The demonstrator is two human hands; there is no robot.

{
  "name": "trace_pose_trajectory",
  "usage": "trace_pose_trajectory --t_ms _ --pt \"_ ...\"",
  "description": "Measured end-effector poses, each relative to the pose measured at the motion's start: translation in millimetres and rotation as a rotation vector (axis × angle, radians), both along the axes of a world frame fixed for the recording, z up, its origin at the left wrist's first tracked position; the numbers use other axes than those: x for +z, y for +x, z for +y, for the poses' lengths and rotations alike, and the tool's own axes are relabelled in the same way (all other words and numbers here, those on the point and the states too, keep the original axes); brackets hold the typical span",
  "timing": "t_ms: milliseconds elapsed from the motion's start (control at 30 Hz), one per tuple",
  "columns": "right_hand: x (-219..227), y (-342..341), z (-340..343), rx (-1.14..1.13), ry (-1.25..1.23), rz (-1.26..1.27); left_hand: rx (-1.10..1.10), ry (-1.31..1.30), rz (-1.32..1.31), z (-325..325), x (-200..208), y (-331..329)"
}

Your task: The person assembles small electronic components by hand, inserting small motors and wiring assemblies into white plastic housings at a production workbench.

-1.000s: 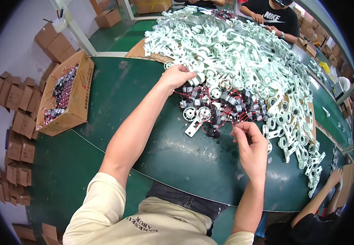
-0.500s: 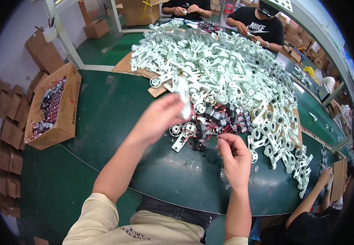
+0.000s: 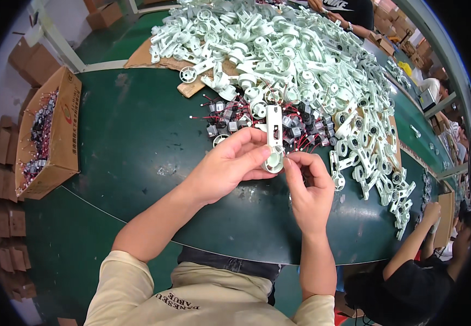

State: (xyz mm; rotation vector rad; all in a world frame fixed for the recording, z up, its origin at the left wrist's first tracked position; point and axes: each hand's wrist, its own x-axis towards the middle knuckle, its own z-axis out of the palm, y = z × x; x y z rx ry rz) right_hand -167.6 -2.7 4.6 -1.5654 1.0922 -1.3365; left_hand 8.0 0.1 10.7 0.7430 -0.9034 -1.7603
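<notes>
My left hand [image 3: 227, 165] is closed around a pale green plastic housing [image 3: 274, 120], a long flat handle with a round cup at its lower end. The housing stands upright in front of me, cup toward me. Close by the cup, my right hand [image 3: 312, 190] has thumb and fingers pinched together; whatever is between them is too small or hidden to make out. Just beyond both hands lies a cluster of small motors [image 3: 300, 124] with red and black wires. A large heap of similar pale housings [image 3: 235, 54] rises behind it.
A cardboard box [image 3: 64, 122] of wired motors stands at the left. More housings [image 3: 376, 163] spread down the right of the green table [image 3: 154, 157]. A co-worker's arm [image 3: 412, 244] is at the lower right; another person [image 3: 355, 16] sits across the heap.
My left hand, blurred near the heap before, is now in front of me holding a housing. It has met my right hand, which stays pinched. The view has shifted somewhat.
</notes>
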Motion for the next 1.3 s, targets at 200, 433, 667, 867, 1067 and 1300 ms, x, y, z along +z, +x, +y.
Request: trace_pose_trajectory --t_ms 200,433,667,867,1067,1300 --pt "-1.8 -0.4 3.1 -0.014 -0.008 0.092 0.021 0.001 -0.010 1.9 -4.7 -4.3" --pt "-4.9 -0.5 2.5 -0.038 0.006 0.086 0.066 -0.068 -0.094 2.9 -3.1 -6.2" --pt "-5.6 -1.8 2.4 -0.086 -0.011 0.122 0.094 -0.064 -0.088 3.2 -9.7 -14.9" --pt "-4.2 -3.5 6.0 -0.077 0.016 0.098 0.060 -0.070 -0.068 6.1 -9.2 -16.5" --pt "-8.0 -2.4 -5.4 -0.060 0.009 0.121 0.074 -0.065 -0.090 -4.4 -12.7 -17.0" --pt "27.9 7.4 -28.5 -0.093 -0.126 0.120 0.128 -0.085 -0.149 -4.1 8.6 -14.1"
